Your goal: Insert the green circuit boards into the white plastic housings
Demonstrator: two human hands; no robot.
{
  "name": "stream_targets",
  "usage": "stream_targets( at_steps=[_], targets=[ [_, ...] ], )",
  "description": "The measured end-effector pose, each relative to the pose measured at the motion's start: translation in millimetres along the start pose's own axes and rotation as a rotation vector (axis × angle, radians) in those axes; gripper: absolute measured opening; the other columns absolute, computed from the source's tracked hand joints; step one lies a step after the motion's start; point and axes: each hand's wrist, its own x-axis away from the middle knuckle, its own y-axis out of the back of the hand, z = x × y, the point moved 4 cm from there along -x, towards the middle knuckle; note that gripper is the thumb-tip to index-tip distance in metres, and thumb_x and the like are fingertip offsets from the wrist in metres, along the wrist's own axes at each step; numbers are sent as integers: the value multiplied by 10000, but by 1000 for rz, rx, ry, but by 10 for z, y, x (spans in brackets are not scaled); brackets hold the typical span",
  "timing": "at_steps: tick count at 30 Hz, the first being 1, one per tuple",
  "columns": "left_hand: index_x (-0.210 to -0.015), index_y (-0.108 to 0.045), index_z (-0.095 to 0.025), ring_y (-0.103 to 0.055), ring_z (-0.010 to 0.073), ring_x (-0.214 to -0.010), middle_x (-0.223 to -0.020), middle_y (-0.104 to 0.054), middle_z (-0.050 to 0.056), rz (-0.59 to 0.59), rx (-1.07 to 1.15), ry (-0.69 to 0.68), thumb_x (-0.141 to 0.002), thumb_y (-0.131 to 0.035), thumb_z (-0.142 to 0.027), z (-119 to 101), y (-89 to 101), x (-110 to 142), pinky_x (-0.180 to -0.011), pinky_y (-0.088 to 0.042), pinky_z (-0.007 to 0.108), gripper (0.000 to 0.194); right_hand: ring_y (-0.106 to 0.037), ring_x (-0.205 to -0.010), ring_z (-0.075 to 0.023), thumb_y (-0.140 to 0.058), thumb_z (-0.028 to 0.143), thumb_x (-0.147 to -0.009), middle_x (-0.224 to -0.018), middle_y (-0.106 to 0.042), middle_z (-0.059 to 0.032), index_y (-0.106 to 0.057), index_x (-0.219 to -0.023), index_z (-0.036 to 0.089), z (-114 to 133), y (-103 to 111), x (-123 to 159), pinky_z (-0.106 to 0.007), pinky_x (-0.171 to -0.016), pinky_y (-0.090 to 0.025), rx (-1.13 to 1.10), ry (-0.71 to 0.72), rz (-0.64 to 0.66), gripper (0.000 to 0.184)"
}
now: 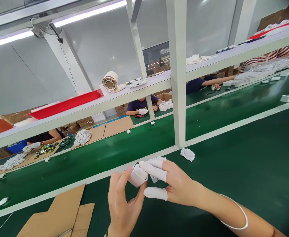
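My left hand (124, 200) is closed around a small white plastic housing (136, 178), gripping it between thumb and fingers. Inside the housing's mouth sits a white insert with a bit of green circuit board (137, 163) at its edge. White finger cots cover several fingers of my right hand (175, 179). Its fingers are stretched and apart, with one fingertip touching the insert and the thumb below, beside the housing. Behind my right fingers, several more white housings (154, 178) stand on the green table (223, 171), partly hidden.
A crumpled white piece (187, 154) lies by the post (179, 82). Cardboard sheets (63, 210) lie at lower left. Beyond runs a green conveyor belt (105, 144) carrying small white parts. Overhead, a shelf (124, 95) holds red trays (67, 104) and a handheld fan (110, 81). Co-workers sit across.
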Motion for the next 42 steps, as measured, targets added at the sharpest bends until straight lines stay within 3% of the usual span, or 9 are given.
stream_targets(
  at_steps=[10,17,21,29,36,42],
  targets=[
    [-1232,-493,-224,-589,169,-846,-979,-622,49,-53,30,-29,-744,-732,-57,-66,7,-42,-714,-508,315,568,-621,-942,-222,-596,484,-888,-1138,-636,-146,-451,-1405,200,-14,-71,-39,-337,-769,-519,-170,28,30,607],
    [-1250,-483,-204,-591,187,-903,-1026,-618,69,-12,85,-18,-717,-741,-28,44,-16,-18,-741,-512,324,618,-587,-999,-224,-593,478,-890,-1214,-574,-144,-429,-1413,229,-3,-37,-51,-374,-845,-513,-200,-2,65,601],
    [-1274,-466,-184,-597,195,-925,-1049,-619,78,-46,125,-26,-673,-761,5,62,20,-18,-743,-519,322,696,-555,-1115,-229,-579,447,-903,-1255,-543,-141,-412,-1405,221,5,37,-49,-360,-893,-503,-256,-30,-9,576],
    [-1273,-479,-185,-605,190,-932,-1034,-614,62,-58,177,-24,-673,-751,11,32,70,-16,-778,-516,316,688,-569,-1048,-233,-508,400,-944,-1156,-558,-139,-482,-1350,211,93,76,-67,-361,-790,-510,-49,242,-141,448],
    [-1229,-503,-194,-605,157,-880,-1023,-614,48,-15,167,45,-711,-744,-54,39,83,-17,-778,-503,275,588,-551,-1082,-231,-504,458,-940,-1197,-522,-163,-466,-1344,166,53,22,-83,-351,-833,-492,-33,322,-70,500],
    [-1216,-518,-219,-637,176,-904,-1026,-642,56,57,155,133,-721,-752,-123,123,39,-4,-756,-534,268,555,-542,-1045,-241,-509,503,-923,-1165,-534,-163,-488,-1303,150,17,24,-109,-376,-832,-484,12,385,-34,519]
  ],
)
